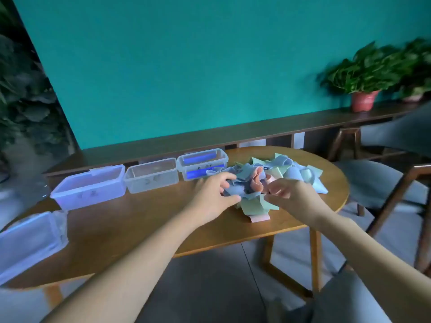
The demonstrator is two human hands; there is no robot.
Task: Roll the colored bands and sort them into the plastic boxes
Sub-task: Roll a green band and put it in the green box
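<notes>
A loose pile of colored bands (282, 173), blue, green and pink, lies on the right half of the wooden table (130, 220). My left hand (214, 194) grips a light blue band (235, 190) at the pile's near left edge. My right hand (291, 192) pinches the same tangle from the right, beside a pink band (256, 180). Several clear plastic boxes stand in a row to the left: one with blue rolls (201, 164), an empty one (151, 174), a bluish one (89, 186) and one at the table's left edge (30, 241).
A dark chair (396, 164) stands to the right of the table. A long low shelf (233, 136) runs along the teal wall, with potted plants (363, 73) at its right end. Dark foliage fills the left edge.
</notes>
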